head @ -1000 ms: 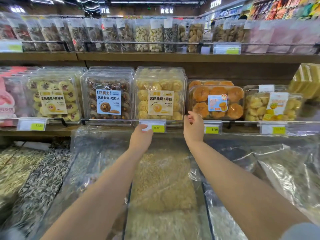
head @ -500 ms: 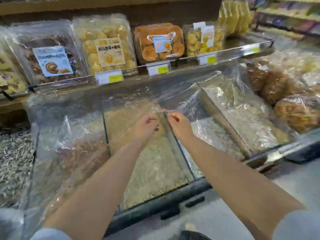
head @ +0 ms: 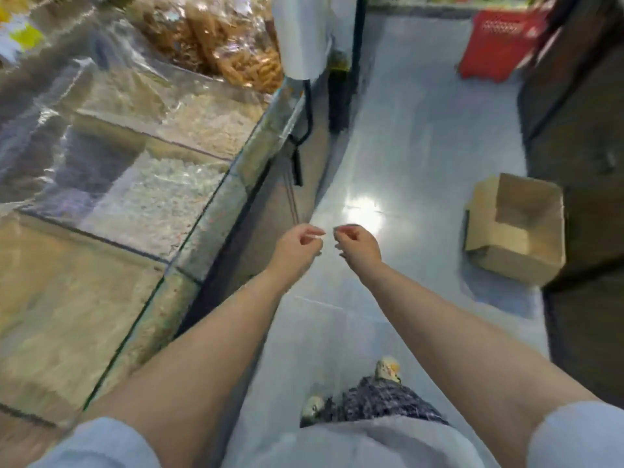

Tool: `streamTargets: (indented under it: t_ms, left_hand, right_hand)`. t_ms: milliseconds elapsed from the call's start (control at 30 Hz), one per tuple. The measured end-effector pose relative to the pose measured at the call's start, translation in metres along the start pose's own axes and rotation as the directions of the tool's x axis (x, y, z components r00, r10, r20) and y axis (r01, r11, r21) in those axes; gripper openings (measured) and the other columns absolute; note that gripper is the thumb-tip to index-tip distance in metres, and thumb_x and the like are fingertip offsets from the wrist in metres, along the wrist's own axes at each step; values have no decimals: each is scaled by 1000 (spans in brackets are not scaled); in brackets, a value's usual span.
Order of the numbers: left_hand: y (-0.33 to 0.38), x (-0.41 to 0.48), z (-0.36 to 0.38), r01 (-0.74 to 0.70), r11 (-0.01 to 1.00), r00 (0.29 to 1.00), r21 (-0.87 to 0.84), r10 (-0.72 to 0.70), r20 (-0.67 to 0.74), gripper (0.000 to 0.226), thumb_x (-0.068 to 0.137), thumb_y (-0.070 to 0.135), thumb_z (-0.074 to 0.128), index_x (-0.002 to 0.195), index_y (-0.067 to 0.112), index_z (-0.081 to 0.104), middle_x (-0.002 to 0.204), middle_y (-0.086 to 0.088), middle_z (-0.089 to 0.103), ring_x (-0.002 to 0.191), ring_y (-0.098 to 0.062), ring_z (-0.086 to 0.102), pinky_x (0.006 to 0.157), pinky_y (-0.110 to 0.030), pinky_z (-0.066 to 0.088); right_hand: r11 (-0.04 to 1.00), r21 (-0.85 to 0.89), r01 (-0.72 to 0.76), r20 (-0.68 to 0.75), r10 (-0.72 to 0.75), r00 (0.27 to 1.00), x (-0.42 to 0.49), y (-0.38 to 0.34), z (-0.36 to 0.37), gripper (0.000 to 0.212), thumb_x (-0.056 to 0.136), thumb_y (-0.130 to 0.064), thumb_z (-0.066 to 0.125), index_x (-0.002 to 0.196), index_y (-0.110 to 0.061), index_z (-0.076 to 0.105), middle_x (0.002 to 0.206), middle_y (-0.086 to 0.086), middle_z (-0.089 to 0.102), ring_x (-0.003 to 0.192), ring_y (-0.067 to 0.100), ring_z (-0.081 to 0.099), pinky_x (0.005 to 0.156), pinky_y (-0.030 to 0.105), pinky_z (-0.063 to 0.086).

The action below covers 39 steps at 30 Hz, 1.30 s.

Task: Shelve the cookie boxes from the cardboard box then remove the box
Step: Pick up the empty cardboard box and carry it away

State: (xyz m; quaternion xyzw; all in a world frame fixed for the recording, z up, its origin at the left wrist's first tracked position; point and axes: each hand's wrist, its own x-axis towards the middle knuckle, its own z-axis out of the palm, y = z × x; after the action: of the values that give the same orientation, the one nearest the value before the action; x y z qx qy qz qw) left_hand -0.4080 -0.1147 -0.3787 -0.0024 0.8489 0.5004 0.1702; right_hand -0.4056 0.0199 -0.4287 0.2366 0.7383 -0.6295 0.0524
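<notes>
Since a second ago the view has swung off the shelf to the aisle floor, with glass bins along its left edge. The cardboard box lies open at the floor's right edge, and a red basket sits beyond it. The left hand and right hand have dropped from the shelf, each grip narrow and holding nothing.

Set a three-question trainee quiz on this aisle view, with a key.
1. True or false: the left hand holds a cookie box.
2. Where is the cardboard box? A) on the floor, to the person's right; B) on a shelf; C) on a trolley.
3. Fill in: as far as it shows, the inside of the cardboard box looks ____.
Key: 1 false; 2 A; 3 empty.
</notes>
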Motion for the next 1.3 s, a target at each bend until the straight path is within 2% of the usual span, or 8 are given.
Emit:
streamTargets:
  t_ms: [67,367,467,700,867,1000,1200,1300]
  left_hand:
    - [17,10,59,-4,1000,992,11,2,129,16,89,7,53,100,15,61,84,-2,61,77,-18,61,71,-25,48]
    - [92,42,308,-43,996,895,72,7,446,20,89,6,51,104,15,61,93,-9,62,84,-22,63,80,-34,50]
    - [115,63,378,-53,997,879,55,20,476,21,91,6,49,106,15,60,96,-13,62,83,-22,63,82,-35,50]
    - [163,124,484,-70,993,852,98,9,524,19,95,12,47,108,19,58,96,-6,62,90,-21,63,80,-29,51]
    - [180,193,538,-66,994,837,85,9,548,13,94,13,52,104,16,59,87,-6,60,91,-28,62,84,-37,50]
    - [192,265,590,-47,993,816,109,-24,578,10,95,17,54,103,14,60,95,-9,63,92,-28,63,84,-38,51]
    - [186,354,657,28,992,821,123,-93,563,15,96,12,52,107,4,58,86,-6,60,74,-14,59,55,-8,45]
    - [157,385,688,42,989,828,144,-115,549,12,98,16,51,104,9,58,83,-1,61,73,-11,60,56,-10,46]
  right_hand:
    - [997,47,-66,-93,70,993,-1,28,-58,3,92,-22,57,92,-21,60,92,5,63,97,28,65,86,41,52]
    - [955,157,-250,-357,291,888,2,133,-288,18,93,-19,55,106,-11,64,88,1,60,86,21,59,76,33,46]
    - [943,160,-292,-404,333,852,19,148,-355,24,94,-19,54,112,-5,63,96,4,60,88,20,59,81,34,48]
    - [923,82,-377,-447,372,813,79,166,-469,16,94,-22,51,104,-15,62,100,4,61,97,25,59,87,42,51]
    - [907,137,-399,-434,417,799,150,179,-519,13,96,-21,51,103,-16,60,94,6,59,85,22,54,65,28,45]
    - [887,157,-435,-444,457,771,221,193,-557,21,96,-23,50,112,-14,62,103,8,63,100,26,58,84,36,46]
    - [832,302,-466,-437,555,708,313,233,-607,18,96,-28,53,113,-22,56,118,7,61,108,27,58,81,32,45]
    - [808,360,-467,-449,589,672,345,275,-622,21,95,-30,57,114,-22,54,113,3,58,106,22,55,81,29,40]
